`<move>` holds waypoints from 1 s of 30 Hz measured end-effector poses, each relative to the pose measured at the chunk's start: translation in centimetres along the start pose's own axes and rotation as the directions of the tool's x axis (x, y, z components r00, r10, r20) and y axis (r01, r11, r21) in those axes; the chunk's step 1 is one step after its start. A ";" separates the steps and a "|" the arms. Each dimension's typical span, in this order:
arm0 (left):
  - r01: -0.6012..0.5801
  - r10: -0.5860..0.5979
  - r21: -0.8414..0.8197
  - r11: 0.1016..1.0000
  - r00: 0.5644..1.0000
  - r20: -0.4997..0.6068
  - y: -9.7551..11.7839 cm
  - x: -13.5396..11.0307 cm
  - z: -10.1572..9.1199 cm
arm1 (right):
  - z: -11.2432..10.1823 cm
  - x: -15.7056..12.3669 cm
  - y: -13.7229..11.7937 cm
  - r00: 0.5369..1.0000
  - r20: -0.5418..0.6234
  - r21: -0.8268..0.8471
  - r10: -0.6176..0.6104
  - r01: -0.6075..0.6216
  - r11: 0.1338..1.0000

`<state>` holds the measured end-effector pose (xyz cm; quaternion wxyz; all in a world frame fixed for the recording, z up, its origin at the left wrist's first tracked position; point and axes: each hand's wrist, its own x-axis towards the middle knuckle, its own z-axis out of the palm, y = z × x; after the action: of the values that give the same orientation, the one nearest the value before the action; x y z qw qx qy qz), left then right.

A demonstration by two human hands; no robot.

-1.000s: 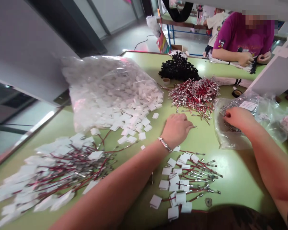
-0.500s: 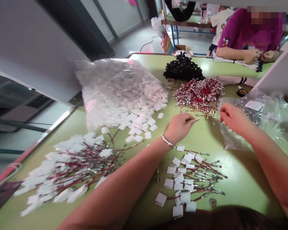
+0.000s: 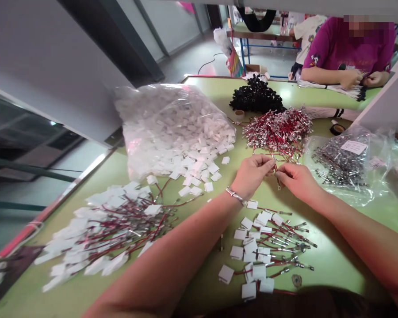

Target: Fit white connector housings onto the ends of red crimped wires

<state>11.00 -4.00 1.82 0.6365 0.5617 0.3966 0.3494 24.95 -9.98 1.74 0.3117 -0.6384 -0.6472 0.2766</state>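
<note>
My left hand (image 3: 253, 173), with a silver bracelet at the wrist, is closed in a pinch on a short red wire (image 3: 279, 183) with metal end terminals. My right hand (image 3: 298, 180) pinches the same wire from the right, its fingertips almost touching the left ones. One terminal points down below the fingers; the rest of the wire is mostly hidden. Just beyond both hands is a heap of red wires with shiny terminals (image 3: 278, 128). Nearer me, red wires with white plastic housings (image 3: 259, 271) lie in a loose group.
A clear bag of white housings (image 3: 172, 128) spills open at left. Finished-looking wires with white housings (image 3: 112, 225) are piled nearer left. Black parts (image 3: 257, 95) form a mound behind; a bag of metal pieces (image 3: 341, 159) lies right. A co-worker (image 3: 348, 53) sits across the table.
My right hand has moved left from beside the bag of metal pieces and now meets my left hand at the wire. The view has shifted slightly.
</note>
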 end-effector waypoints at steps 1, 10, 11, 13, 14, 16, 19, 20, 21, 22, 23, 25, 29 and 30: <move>0.007 -0.007 0.021 1.000 1.000 0.004 -0.1 0.0 0.0 | -0.2 0.0 0.1 1.000 0.013 -0.008 -0.012 0.012 1.000; -0.114 0.111 0.278 0.954 0.993 0.029 0.5 -0.3 0.0 | -1.0 -0.5 0.1 0.993 -0.089 -0.277 -0.083 0.055 0.959; -0.096 0.087 0.247 0.964 0.995 0.046 0.7 -0.4 0.0 | -1.0 -0.5 0.1 0.994 -0.087 -0.245 -0.064 0.041 0.969; -0.026 0.015 0.133 0.991 0.996 0.086 0.9 -0.5 0.1 | -0.9 -0.5 0.0 0.995 -0.084 -0.203 -0.051 0.033 0.979; 0.009 -0.017 0.081 0.997 0.995 0.097 0.9 -0.5 0.1 | -0.8 -0.5 0.0 0.996 -0.077 -0.189 -0.047 0.032 0.981; 0.053 -0.055 0.024 0.998 0.995 0.084 0.9 -0.5 0.2 | -0.6 -0.4 -0.1 0.999 -0.036 -0.138 -0.024 0.019 0.990; 0.081 -0.080 -0.020 0.997 0.996 0.028 0.9 -0.5 0.1 | -0.8 -0.4 -0.1 1.000 0.018 -0.124 -0.017 0.019 0.992; 0.093 -0.092 -0.035 0.995 0.996 0.022 0.9 -0.4 0.1 | -1.0 -0.4 0.0 0.999 0.012 -0.192 -0.036 0.037 0.981; 0.115 -0.113 -0.055 0.992 0.993 0.034 0.9 -0.4 0.0 | -1.2 -0.4 0.1 0.998 0.006 -0.286 -0.061 0.060 0.956; 0.150 -0.145 -0.077 0.986 0.987 0.065 0.9 -0.3 -0.1 | -1.4 -0.3 0.2 0.996 0.005 -0.386 -0.085 0.080 0.919; 0.196 -0.185 -0.098 0.976 0.976 0.112 0.9 -0.3 -0.2 | -1.6 -0.2 0.2 0.995 0.014 -0.475 -0.096 0.092 0.875; 0.285 -0.257 -0.127 0.950 0.946 0.198 0.9 -0.1 -0.5 | -1.9 -0.1 0.4 0.995 0.048 -0.583 -0.084 0.097 0.807; 0.320 -0.276 -0.165 0.933 0.930 0.244 1.0 0.1 -1.2 | -1.9 0.0 1.0 0.997 0.065 -0.578 -0.048 0.077 0.812; 0.305 -0.255 -0.186 0.934 0.933 0.253 1.1 0.2 -1.5 | -1.9 0.0 1.2 0.996 0.067 -0.557 -0.055 0.083 0.826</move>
<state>9.74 -3.07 2.82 0.7794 0.4603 0.3569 0.2310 27.12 -10.02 2.09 0.1054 -0.6710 -0.7297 0.0788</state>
